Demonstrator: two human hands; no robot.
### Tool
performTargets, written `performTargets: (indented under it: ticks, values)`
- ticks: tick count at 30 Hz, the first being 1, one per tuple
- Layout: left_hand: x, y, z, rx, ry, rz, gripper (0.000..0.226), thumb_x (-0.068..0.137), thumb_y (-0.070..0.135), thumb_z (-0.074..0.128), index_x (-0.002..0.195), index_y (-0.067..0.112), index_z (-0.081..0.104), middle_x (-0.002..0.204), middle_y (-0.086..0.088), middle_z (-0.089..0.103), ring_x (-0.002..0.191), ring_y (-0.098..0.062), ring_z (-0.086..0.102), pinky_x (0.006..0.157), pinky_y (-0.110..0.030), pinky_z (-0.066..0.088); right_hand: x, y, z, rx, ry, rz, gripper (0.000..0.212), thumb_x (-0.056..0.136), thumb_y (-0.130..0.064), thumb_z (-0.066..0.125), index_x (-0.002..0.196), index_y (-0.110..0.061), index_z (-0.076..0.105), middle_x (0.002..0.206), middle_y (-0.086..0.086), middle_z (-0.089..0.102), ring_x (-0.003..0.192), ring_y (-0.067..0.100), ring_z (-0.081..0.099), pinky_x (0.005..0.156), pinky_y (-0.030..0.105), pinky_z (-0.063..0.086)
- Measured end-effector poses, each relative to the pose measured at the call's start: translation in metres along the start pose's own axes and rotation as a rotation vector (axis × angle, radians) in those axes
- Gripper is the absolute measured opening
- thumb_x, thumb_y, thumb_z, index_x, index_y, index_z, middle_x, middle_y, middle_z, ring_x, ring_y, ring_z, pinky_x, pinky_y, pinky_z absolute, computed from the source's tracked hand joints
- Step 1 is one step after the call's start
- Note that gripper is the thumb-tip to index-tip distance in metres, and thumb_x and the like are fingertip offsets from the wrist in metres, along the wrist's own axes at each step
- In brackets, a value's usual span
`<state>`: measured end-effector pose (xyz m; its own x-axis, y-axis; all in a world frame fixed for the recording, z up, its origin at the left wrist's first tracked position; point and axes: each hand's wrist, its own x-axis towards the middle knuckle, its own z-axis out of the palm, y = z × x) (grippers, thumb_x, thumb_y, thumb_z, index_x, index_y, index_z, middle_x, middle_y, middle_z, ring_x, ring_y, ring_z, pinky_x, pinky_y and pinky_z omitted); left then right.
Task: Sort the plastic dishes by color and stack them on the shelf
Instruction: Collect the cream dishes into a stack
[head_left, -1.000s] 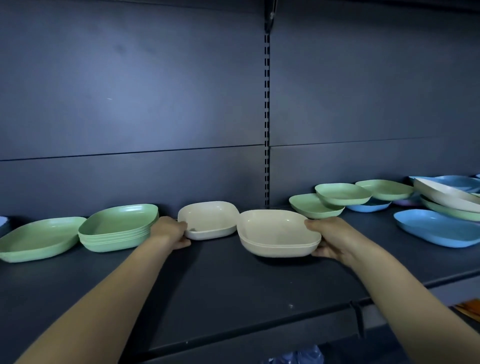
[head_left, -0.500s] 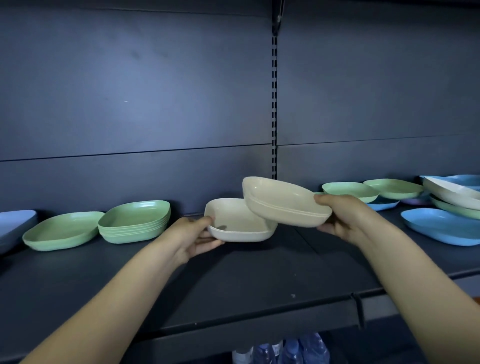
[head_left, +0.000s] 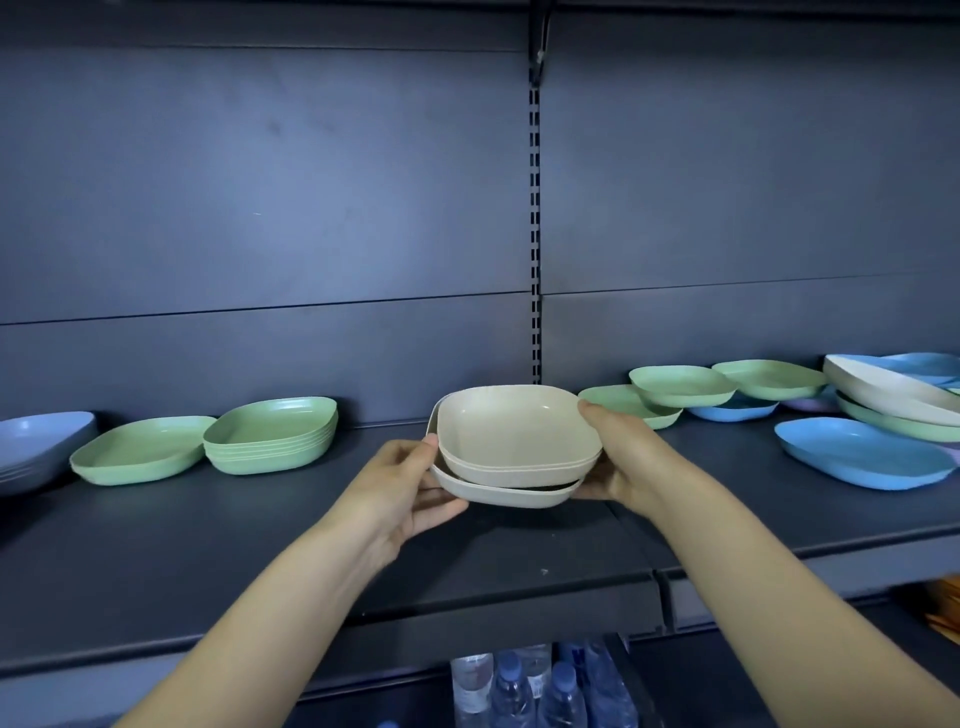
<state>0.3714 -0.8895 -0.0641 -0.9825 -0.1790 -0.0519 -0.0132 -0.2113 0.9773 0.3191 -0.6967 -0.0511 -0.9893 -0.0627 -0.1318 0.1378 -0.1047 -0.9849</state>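
Holding two beige dishes, one inside the other, over the middle of the dark shelf (head_left: 260, 535). My left hand (head_left: 400, 483) grips the left side of the lower beige dish (head_left: 509, 496), thumb at its rim and fingers curled beneath its base. My right hand (head_left: 623, 462) grips the right side of the upper beige dish (head_left: 514, 431), thumb lying over the rim and fingers below. The upper dish sits in the lower one, shifted slightly right and not fully seated: a dark gap shows between them along the near right edge. Whether the lower dish touches the shelf cannot be told.

Left of my hands stands a green stack (head_left: 270, 434) of several nested dishes; a single green dish (head_left: 137, 449) lies just beside it, and grey-blue dishes (head_left: 41, 441) lie at the far left edge. To the right, three loose green dishes (head_left: 680, 384) overlap near the back panel, one resting on a small blue dish (head_left: 732, 410). A large blue dish (head_left: 857, 452) lies nearer the front edge, and a tilted beige dish (head_left: 883, 392) rests on others at the far right. Water bottles (head_left: 519, 686) stand on the level below.
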Motion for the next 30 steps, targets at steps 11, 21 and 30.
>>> performTargets:
  ticks: [11, 21, 30]
  values:
    - [0.001, 0.023, 0.001, 0.124, -0.064, -0.092, 0.036, 0.096, 0.042, 0.044, 0.098, 0.009, 0.058, 0.079, -0.015, 0.066, 0.072, -0.026, 0.065, 0.055, -0.029, 0.06, 0.005, 0.0, 0.002, -0.049, -0.051, -0.153, 0.019, 0.097, -0.019, 0.047, 0.098, -0.01, 0.064, 0.096, 0.007, 0.068, 0.083, 0.019, 0.064, 0.058, 0.029, 0.054]
    - [0.038, 0.032, -0.037, 0.315, -0.024, -0.055, 0.026, 0.099, 0.03, 0.041, 0.112, 0.009, 0.05, 0.082, -0.012, 0.063, 0.07, -0.026, 0.065, 0.056, -0.026, 0.058, 0.047, -0.004, 0.038, -0.11, -0.182, -0.079, 0.013, 0.096, -0.017, 0.052, 0.09, -0.014, 0.064, 0.086, 0.006, 0.067, 0.074, 0.018, 0.065, 0.052, 0.027, 0.054]
    - [0.121, 0.05, -0.075, 0.622, 0.165, 0.035, 0.029, 0.1, 0.022, 0.036, 0.096, 0.003, 0.058, 0.089, -0.014, 0.064, 0.072, -0.025, 0.063, 0.068, -0.029, 0.058, 0.118, -0.011, 0.101, -0.083, -0.083, 0.063, 0.016, 0.096, -0.018, 0.051, 0.107, -0.006, 0.055, 0.085, 0.01, 0.059, 0.073, 0.022, 0.058, 0.054, 0.034, 0.05]
